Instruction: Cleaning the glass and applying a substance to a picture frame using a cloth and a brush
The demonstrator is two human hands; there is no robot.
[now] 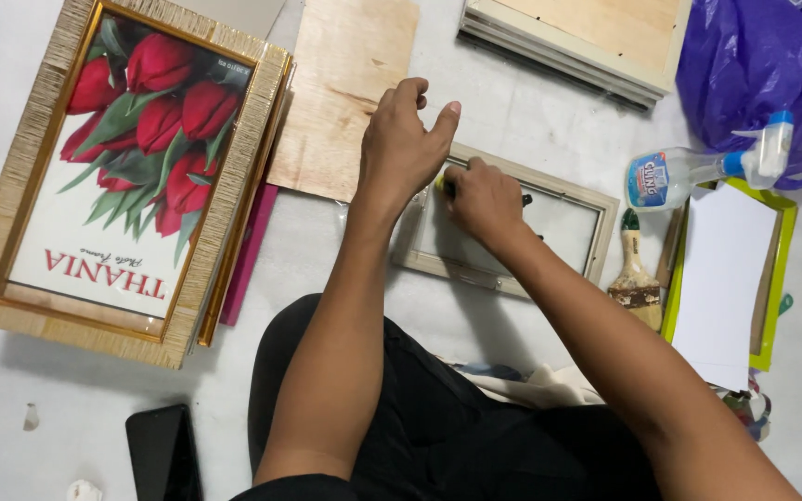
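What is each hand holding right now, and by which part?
The right hand pinches a small dark tool by its handle end against the pale frame. The left hand rests on the frame's corner, holding nothing.

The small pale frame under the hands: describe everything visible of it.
The small frame has a pale cream moulding with a clear, glass-like centre. It lies flat on the white floor, turned slightly askew. The left hand presses its upper left corner; the right hand rests on the pane, gripping a small dark tool with yellow.
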